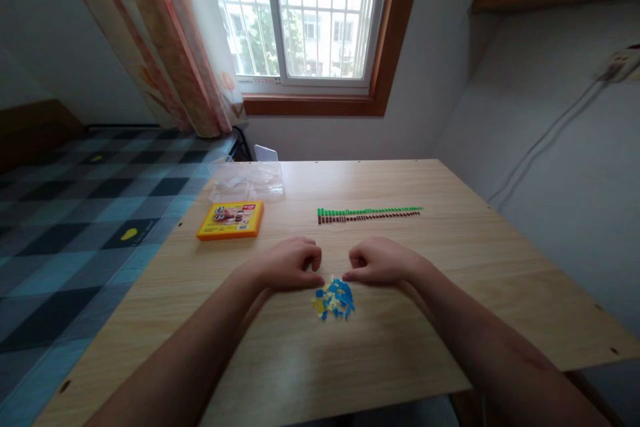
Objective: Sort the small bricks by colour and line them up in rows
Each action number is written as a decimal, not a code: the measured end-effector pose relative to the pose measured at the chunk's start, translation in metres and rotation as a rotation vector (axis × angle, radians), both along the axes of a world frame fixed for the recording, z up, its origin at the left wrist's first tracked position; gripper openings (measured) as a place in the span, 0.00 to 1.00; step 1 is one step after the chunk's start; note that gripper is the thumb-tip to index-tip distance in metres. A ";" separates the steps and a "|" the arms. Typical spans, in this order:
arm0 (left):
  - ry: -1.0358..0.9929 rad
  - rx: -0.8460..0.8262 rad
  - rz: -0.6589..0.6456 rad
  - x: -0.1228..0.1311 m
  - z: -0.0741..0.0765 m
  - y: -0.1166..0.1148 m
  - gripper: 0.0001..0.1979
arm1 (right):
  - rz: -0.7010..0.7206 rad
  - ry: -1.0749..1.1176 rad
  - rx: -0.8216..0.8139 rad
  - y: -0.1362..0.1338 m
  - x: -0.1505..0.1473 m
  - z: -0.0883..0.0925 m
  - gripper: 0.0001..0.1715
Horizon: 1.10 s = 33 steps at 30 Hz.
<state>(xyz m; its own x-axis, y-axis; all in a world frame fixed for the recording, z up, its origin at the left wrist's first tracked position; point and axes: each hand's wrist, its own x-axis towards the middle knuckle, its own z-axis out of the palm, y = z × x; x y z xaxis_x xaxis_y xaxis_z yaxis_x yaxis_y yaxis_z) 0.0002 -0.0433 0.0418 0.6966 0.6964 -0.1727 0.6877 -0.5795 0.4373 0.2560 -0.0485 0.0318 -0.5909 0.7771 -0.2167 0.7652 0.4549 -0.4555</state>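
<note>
A small heap of blue, yellow and pale building bricks (337,298) lies on the table in front of me. My left hand (295,263) rests at its upper left, fingers curled in and thumb stretched toward the bricks. Mirroring it at the upper right, my right hand (377,261) has its fingers folded and its thumb tip close to the blue pieces. No piece shows in either hand. Beyond the hands runs a row of green bricks (370,211), with a row of brown bricks (369,217) just on the near side of it.
A yellow box (231,220) with a printed picture lies at the left of the wooden table (400,340). Behind it are clear plastic trays (247,179). A bed with a checked cover (100,227) stands to the left, and a window (320,20) is ahead.
</note>
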 end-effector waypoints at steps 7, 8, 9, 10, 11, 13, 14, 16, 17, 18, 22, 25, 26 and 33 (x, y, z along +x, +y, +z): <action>0.043 0.047 -0.033 0.002 0.001 -0.004 0.13 | 0.036 -0.028 0.005 -0.002 0.002 0.000 0.22; 0.046 0.047 -0.033 0.002 0.001 -0.004 0.13 | 0.038 -0.030 0.010 -0.003 0.001 -0.001 0.22; 0.048 0.046 -0.032 0.002 0.002 -0.005 0.13 | 0.038 -0.032 0.016 -0.003 0.001 -0.001 0.22; 0.049 0.045 -0.032 0.002 0.002 -0.005 0.14 | 0.038 -0.033 0.020 -0.003 0.001 -0.001 0.21; 0.049 0.046 -0.032 0.002 0.002 -0.006 0.14 | 0.039 -0.032 0.021 -0.003 0.001 -0.001 0.21; 0.053 0.047 -0.031 0.003 0.003 -0.007 0.15 | 0.043 -0.030 0.012 -0.002 0.001 0.000 0.20; 0.055 0.047 -0.030 0.003 0.003 -0.007 0.15 | 0.046 -0.028 0.003 -0.002 0.002 0.001 0.19; 0.054 0.049 -0.031 0.003 0.004 -0.008 0.15 | 0.053 -0.028 -0.016 -0.001 0.003 0.002 0.17; 0.052 0.049 -0.032 0.003 0.004 -0.008 0.14 | 0.054 -0.029 -0.025 -0.001 0.003 0.003 0.16; 0.047 0.049 -0.033 0.003 0.004 -0.008 0.14 | 0.056 -0.031 -0.030 -0.001 0.003 0.003 0.16; 0.031 0.045 -0.037 0.002 0.005 -0.008 0.14 | 0.059 -0.034 -0.012 -0.002 0.003 0.004 0.19; 0.027 0.036 -0.034 0.001 0.005 -0.008 0.13 | 0.059 -0.043 0.017 -0.004 0.000 0.003 0.20; 0.027 0.033 -0.033 0.001 0.004 -0.007 0.12 | 0.056 -0.050 0.022 -0.005 -0.001 0.003 0.20; 0.024 0.038 -0.028 0.000 0.001 -0.006 0.14 | 0.022 -0.083 0.061 -0.008 -0.004 0.002 0.22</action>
